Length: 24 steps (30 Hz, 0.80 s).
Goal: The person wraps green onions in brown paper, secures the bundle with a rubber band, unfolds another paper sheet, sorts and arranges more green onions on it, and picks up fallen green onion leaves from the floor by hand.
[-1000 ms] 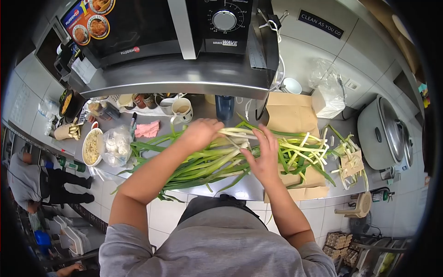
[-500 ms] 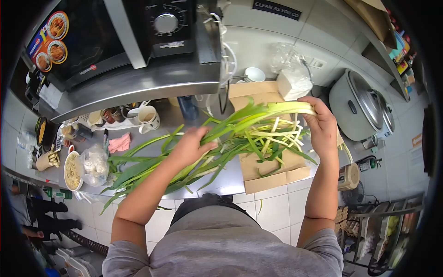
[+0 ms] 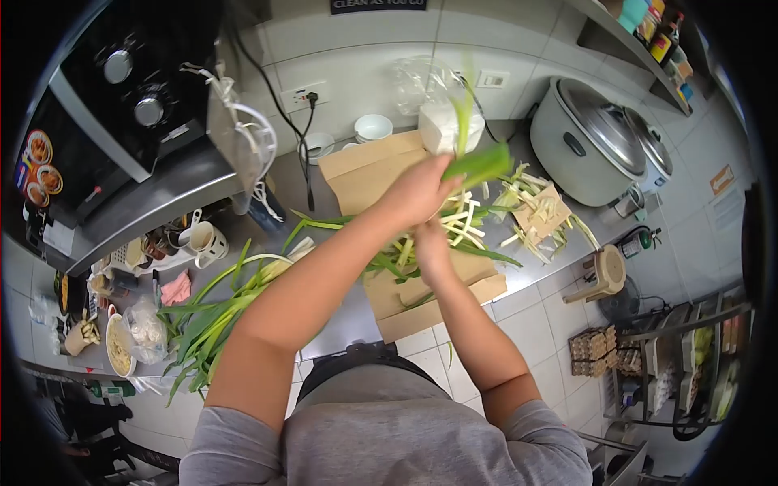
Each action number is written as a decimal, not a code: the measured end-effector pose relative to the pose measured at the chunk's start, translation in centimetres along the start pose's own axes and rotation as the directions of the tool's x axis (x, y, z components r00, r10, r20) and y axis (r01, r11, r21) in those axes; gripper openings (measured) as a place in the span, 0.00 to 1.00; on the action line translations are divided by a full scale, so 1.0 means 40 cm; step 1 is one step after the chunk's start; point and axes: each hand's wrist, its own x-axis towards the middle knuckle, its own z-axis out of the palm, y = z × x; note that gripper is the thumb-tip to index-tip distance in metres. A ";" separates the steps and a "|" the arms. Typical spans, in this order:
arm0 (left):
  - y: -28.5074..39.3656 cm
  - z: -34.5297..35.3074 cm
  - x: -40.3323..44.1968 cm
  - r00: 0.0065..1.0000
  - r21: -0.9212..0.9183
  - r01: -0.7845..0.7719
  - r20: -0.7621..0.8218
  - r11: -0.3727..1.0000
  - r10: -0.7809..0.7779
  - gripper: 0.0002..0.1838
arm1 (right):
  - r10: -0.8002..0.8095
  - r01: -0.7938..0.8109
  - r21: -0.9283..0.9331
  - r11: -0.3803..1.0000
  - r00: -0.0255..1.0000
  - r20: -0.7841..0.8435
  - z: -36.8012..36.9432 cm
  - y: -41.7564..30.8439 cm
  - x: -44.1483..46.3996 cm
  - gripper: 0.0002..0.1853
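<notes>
My left hand [image 3: 417,193] is closed on a green leek stalk [image 3: 485,164], whose leafy end sticks out to the right over the brown paper. Just below it, my right hand [image 3: 432,247] is blurred, its fingers hidden near the trimmed green and white pieces [image 3: 466,223]. The brown paper [image 3: 365,174] lies under those pieces. A bunch of long green stalks [image 3: 215,312] rests on the steel counter to the left, partly behind my left forearm. More pale trimmings [image 3: 531,206] lie at the right with a piece of cardboard.
A large cooker [image 3: 587,138] stands at the back right. At the left are a microwave [image 3: 89,121], a mug [image 3: 208,243], a pink cloth [image 3: 176,288], a plastic bag [image 3: 146,330] and a bowl [image 3: 120,347]. A stool [image 3: 604,274] is beyond the counter's right end.
The view has turned to the right. My left hand has moved from the bunch to above the paper with a stalk, and my right hand has come back from the right, close below it.
</notes>
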 end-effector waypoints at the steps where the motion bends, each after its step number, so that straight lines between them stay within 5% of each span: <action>1: -0.080 0.094 -0.008 0.996 0.076 0.017 0.083 0.997 -0.023 0.33 | -0.065 0.072 -0.155 0.985 0.997 0.047 -0.014 0.084 -0.002 0.20; 2: -0.149 0.173 -0.030 0.986 0.157 0.024 0.159 0.987 -0.049 0.41 | -0.126 0.152 -0.302 0.941 0.987 0.104 -0.033 0.138 -0.021 0.22; 4: -0.214 0.257 -0.099 0.875 0.518 0.151 0.327 0.842 -0.358 0.49 | 0.163 0.126 -0.634 0.763 0.911 0.378 -0.138 0.131 -0.071 0.22; 6: -0.250 0.296 -0.152 0.886 0.507 0.157 0.306 0.847 -0.348 0.50 | -0.046 0.282 -0.577 0.766 0.921 0.388 -0.228 0.213 -0.105 0.23; 10: -0.282 0.314 -0.146 0.853 0.426 0.256 0.322 0.868 -0.410 0.53 | -0.206 0.382 -0.586 0.714 0.915 0.346 -0.342 0.234 -0.132 0.25; 13: -0.262 0.305 -0.132 0.836 0.436 0.312 0.296 0.844 -0.462 0.56 | -0.405 0.426 -0.602 0.676 0.897 0.180 -0.375 0.266 -0.091 0.26; 17: -0.257 0.280 -0.126 0.889 0.528 0.274 0.181 0.804 -0.422 0.62 | -0.336 0.296 -0.710 0.639 0.938 0.089 -0.405 0.272 0.037 0.24; 19: -0.265 0.254 -0.104 0.844 0.545 0.321 0.206 0.775 -0.495 0.64 | -0.005 0.178 -0.803 0.569 0.977 0.213 -0.398 0.290 0.097 0.22; 20: -0.272 0.244 -0.095 0.790 0.564 0.361 0.238 0.743 -0.565 0.67 | -0.007 0.188 -0.803 0.565 0.975 0.223 -0.385 0.300 0.118 0.22; 23: -0.296 0.241 -0.093 0.722 0.404 0.462 0.345 0.789 -0.600 0.69 | -0.505 0.438 -0.729 0.526 0.851 0.147 -0.341 0.383 0.167 0.18; 24: -0.270 0.238 -0.105 0.792 0.398 0.453 0.230 0.797 -0.565 0.67 | -0.391 0.302 -0.695 0.653 0.920 0.033 -0.340 0.384 0.166 0.18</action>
